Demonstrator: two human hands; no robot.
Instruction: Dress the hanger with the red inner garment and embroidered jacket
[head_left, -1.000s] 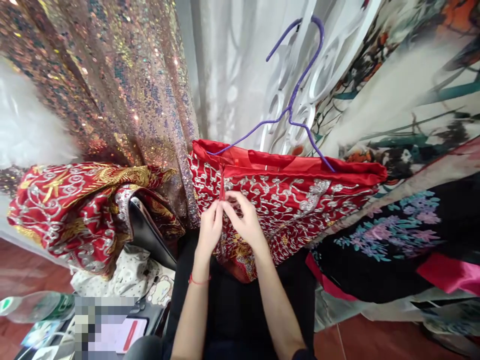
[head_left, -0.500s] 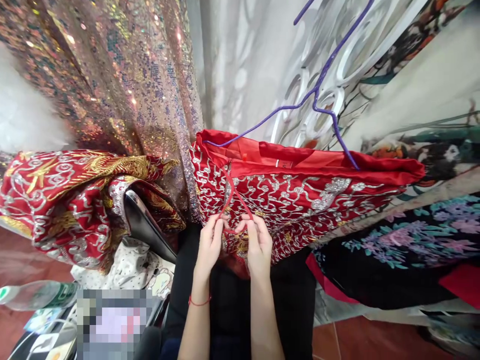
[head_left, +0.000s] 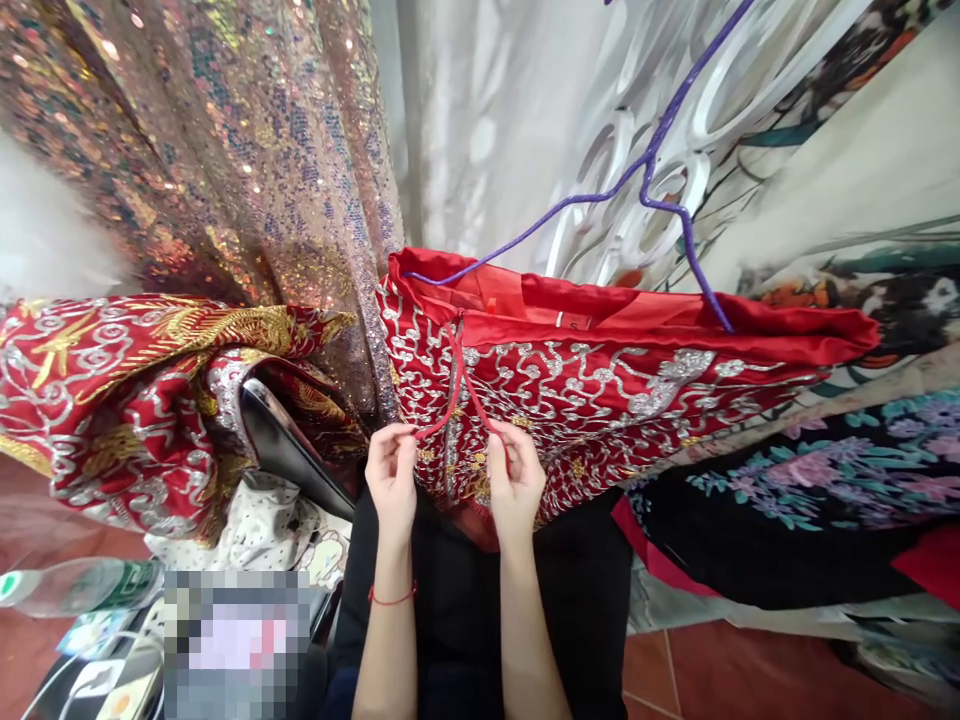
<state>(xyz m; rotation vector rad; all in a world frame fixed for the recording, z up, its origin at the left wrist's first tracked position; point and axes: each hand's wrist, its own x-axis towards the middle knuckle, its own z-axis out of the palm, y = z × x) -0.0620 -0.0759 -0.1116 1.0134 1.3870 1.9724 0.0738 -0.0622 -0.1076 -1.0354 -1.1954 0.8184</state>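
A red skirt (head_left: 585, 375) with silver and gold embroidery hangs from a purple wire hanger (head_left: 660, 135) in front of me. Two ends of a thin red drawstring (head_left: 453, 385) come out of its waistband. My left hand (head_left: 391, 470) pinches one end, drawn off to the left. Between the thumb and fingers of my right hand (head_left: 516, 470) is the other end. The two strands spread apart below the waistband, and my hands are apart from each other. The lower part of the skirt falls over my lap.
At the left lies a red and gold embroidered garment (head_left: 142, 400) over a dark chair back (head_left: 292, 445). A plastic bottle (head_left: 82, 585) stands below it. Sequined fabric (head_left: 262, 130) hangs behind. On the right is a black floral garment (head_left: 795, 520).
My hands have moved apart, the left one leftward. The drawstring ends, crossed in a loop before, now run separately to each hand.
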